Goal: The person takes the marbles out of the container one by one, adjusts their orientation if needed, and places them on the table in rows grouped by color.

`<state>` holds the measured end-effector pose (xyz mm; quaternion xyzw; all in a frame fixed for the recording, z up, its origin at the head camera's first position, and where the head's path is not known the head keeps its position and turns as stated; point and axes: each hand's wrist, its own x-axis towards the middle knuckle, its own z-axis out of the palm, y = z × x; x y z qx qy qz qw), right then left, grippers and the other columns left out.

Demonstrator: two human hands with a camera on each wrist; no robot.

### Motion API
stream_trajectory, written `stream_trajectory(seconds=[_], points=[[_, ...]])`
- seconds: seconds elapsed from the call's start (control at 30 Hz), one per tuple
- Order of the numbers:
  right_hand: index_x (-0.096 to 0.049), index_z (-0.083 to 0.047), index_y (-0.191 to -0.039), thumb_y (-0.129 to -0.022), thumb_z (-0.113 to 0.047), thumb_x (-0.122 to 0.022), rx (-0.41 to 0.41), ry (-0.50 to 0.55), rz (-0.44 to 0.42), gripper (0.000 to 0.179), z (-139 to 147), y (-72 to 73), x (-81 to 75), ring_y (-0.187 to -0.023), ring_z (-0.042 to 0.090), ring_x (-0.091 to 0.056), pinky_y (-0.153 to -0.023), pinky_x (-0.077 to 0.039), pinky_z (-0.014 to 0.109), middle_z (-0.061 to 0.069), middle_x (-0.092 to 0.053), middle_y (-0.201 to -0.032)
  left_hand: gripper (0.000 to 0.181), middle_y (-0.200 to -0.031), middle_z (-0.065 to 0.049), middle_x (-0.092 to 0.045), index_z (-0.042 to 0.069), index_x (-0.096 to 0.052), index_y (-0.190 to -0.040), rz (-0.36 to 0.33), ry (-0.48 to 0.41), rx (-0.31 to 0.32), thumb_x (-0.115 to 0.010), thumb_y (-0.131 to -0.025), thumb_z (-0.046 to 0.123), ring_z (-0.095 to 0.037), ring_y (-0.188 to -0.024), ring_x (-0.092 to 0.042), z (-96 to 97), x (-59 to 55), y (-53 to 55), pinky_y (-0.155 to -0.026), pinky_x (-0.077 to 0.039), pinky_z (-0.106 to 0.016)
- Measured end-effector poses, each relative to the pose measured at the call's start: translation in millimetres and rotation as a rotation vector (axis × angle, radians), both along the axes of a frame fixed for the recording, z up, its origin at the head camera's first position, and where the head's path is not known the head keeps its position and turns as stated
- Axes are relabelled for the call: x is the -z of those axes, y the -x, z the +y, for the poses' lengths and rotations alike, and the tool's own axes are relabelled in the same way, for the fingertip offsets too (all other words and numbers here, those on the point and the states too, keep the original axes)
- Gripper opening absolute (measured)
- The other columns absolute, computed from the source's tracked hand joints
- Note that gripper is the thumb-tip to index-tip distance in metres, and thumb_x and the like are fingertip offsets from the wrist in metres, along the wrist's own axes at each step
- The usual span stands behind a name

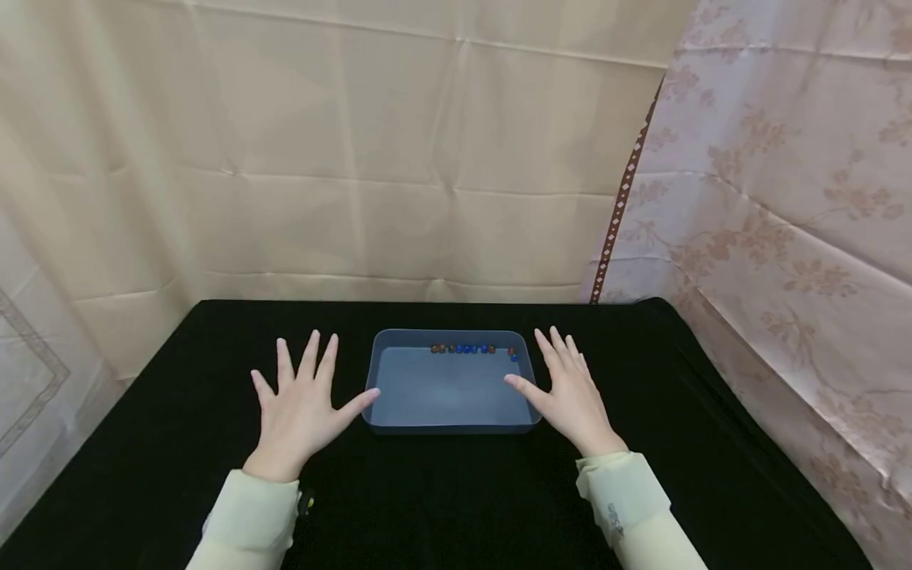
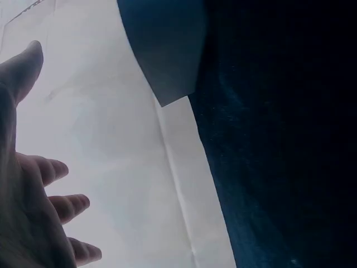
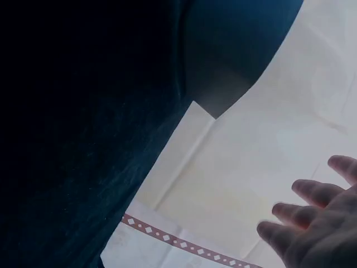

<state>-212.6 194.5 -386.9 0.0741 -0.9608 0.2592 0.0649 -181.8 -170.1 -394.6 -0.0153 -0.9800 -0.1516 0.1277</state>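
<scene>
A blue-grey rectangular tray (image 1: 449,396) lies on the black-covered table between both hands. Along its far side several small brown and blue balls (image 1: 466,349) form a row, with a pair more near the far right corner. My left hand (image 1: 298,412) is spread beside the tray, its thumb tip overlapping the left rim in the head view. To the right, my right hand (image 1: 573,392) is spread too, thumb reaching over the right rim. Neither hand holds anything. In the wrist views the left hand (image 2: 33,206) and right hand (image 3: 318,215) appear with fingers extended, and the tray's side (image 2: 167,50) shows plainly.
Black cloth (image 1: 442,499) covers the table. Behind it hangs a cream curtain (image 1: 321,158). A floral-patterned curtain (image 1: 798,222) stands along the right, and white cloth (image 1: 43,380) hangs at the left.
</scene>
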Motion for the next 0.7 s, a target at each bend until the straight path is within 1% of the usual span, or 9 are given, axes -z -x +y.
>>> stream_trajectory(seconds=[0.13,0.2,0.4,0.5,0.6,0.7], points=[[-0.014,-0.031,-0.159,-0.087,-0.075,-0.051,-0.014,0.128,-0.075,0.093,2,4.5,-2.2,-0.154,0.035,-0.001,-0.115,-0.011,0.07,0.002,-0.003,-0.168,0.108,-0.166,-0.018,-0.011,0.015,-0.02,-0.159,-0.009,-0.031,0.022,-0.049,-0.08,0.083,-0.054,-0.148,0.004,1.5,-5.9,4.5,-0.105,0.001,-0.082],[-0.013,-0.032,-0.159,-0.088,-0.073,-0.051,-0.021,0.181,-0.108,0.091,4,6.7,-2.7,-0.154,0.035,-0.002,-0.115,-0.012,0.07,0.001,-0.002,-0.168,0.108,-0.166,-0.018,-0.011,0.015,-0.02,-0.159,-0.017,-0.047,0.036,-0.049,-0.08,0.083,-0.054,-0.148,0.003,2.9,-8.9,5.9,-0.107,-0.001,-0.081],[-0.012,-0.031,-0.159,-0.091,-0.069,-0.05,-0.033,0.287,-0.194,0.086,10,15.8,1.4,-0.152,0.041,-0.009,-0.116,-0.014,0.067,0.007,-0.004,-0.168,0.107,-0.165,-0.018,-0.015,0.014,-0.019,-0.159,-0.036,-0.064,0.073,-0.048,-0.082,0.082,-0.053,-0.149,-0.005,7.9,-16.3,12.4,-0.112,-0.01,-0.074],[-0.016,-0.029,-0.159,-0.091,-0.069,-0.05,-0.013,0.364,-0.244,0.086,12,20.4,4.3,-0.152,0.039,-0.013,-0.119,-0.017,0.061,0.011,-0.01,-0.167,0.106,-0.164,-0.02,-0.018,0.012,-0.02,-0.158,-0.072,-0.088,0.093,-0.046,-0.083,0.082,-0.052,-0.148,-0.009,10.0,-19.8,16.8,-0.115,-0.013,-0.07],[-0.021,-0.027,-0.158,-0.091,-0.069,-0.051,0.016,0.453,-0.295,0.084,13,23.7,8.0,-0.151,0.039,-0.018,-0.119,-0.023,0.057,0.015,-0.016,-0.166,0.107,-0.163,-0.021,-0.019,0.009,-0.02,-0.158,-0.12,-0.124,0.115,-0.046,-0.084,0.081,-0.051,-0.148,-0.011,12.4,-24.0,21.0,-0.117,-0.014,-0.067],[-0.024,-0.025,-0.157,-0.093,-0.066,-0.051,0.033,0.515,-0.337,0.081,14,26.0,12.6,-0.15,0.04,-0.021,-0.118,-0.024,0.058,0.017,-0.019,-0.164,0.106,-0.164,-0.02,-0.019,0.008,-0.02,-0.158,-0.152,-0.154,0.134,-0.047,-0.084,0.08,-0.051,-0.148,-0.012,15.4,-27.7,24.9,-0.117,-0.015,-0.066]])
